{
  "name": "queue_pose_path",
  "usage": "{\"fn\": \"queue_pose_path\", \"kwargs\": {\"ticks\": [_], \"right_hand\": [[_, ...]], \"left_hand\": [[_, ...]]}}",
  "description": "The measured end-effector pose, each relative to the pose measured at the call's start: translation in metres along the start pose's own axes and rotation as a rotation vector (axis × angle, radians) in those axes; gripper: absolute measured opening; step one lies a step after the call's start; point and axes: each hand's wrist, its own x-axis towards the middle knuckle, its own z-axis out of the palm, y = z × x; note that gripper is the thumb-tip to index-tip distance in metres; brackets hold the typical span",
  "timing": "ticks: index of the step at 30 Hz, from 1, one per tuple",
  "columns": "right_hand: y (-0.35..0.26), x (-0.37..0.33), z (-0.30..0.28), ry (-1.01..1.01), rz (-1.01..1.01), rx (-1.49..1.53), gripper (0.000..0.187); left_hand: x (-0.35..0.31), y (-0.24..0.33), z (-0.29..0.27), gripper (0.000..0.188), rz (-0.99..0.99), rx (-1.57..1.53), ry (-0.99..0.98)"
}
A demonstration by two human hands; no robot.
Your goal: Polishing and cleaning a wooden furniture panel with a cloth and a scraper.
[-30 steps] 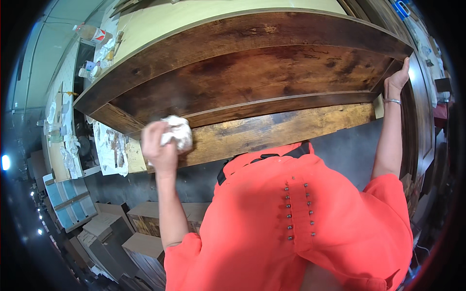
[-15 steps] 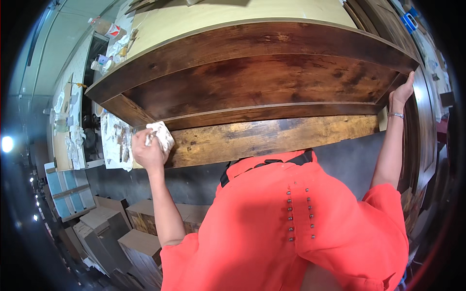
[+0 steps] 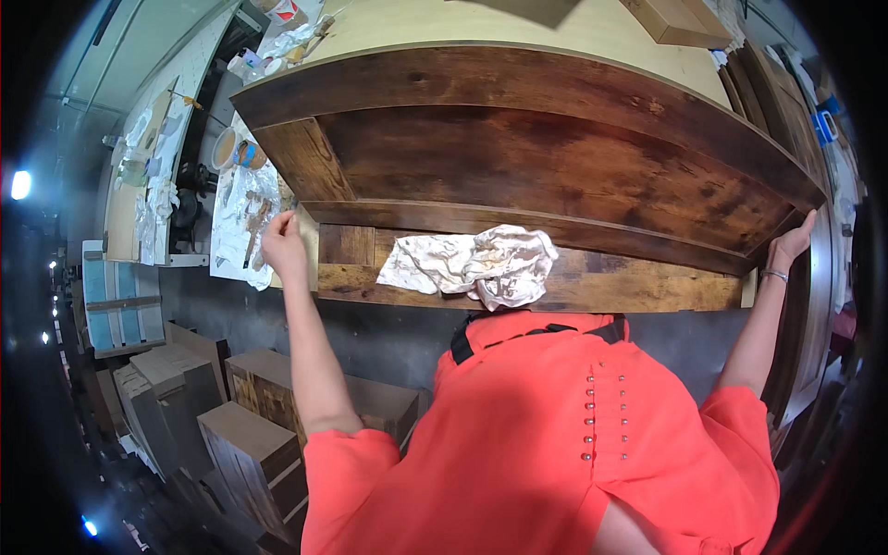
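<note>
A large dark brown wooden panel (image 3: 518,153), framed with a recessed middle, stands tilted up before me. My right hand (image 3: 791,245) grips its right end, thumb along the edge. My left hand (image 3: 285,245) is beside the panel's lower left corner with its fingers curled closed; whether they grip the edge is hidden. A crumpled, stained white cloth (image 3: 467,264) lies on the lighter brown wooden board (image 3: 638,282) below the panel, out of both hands.
Left of the panel, a stained white sheet (image 3: 242,222) bears a brush and tubs (image 3: 248,154). Beyond the panel is a pale yellow tabletop (image 3: 407,23) with a cardboard box (image 3: 675,26). Brown boxes (image 3: 250,430) stand on the floor at lower left; dark wooden panels (image 3: 786,111) lean at right.
My left hand has let go of the cloth, which now lies on the board, and is at the panel's left corner. My right hand keeps its hold. The whole view has shifted.
</note>
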Motion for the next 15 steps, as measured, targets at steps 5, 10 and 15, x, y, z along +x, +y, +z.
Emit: {"fn": "queue_pose_path", "kwargs": {"ticks": [5,10,15], "right_hand": [[0.014,0.014,-0.005,0.013,-0.081,-0.092,0.056],[0.010,0.007,-0.007,0.043,-0.070,-0.138,0.057],[0.004,0.002,-0.005,0.046,0.030,-0.173,0.057]], "left_hand": [[0.047,-0.055,0.027,0.027,0.104,0.402,-0.034],[0.051,-0.033,0.045,0.025,-0.031,0.734,-0.098],[0.046,-0.052,0.044,0.019,-0.048,0.537,-0.057]]}}
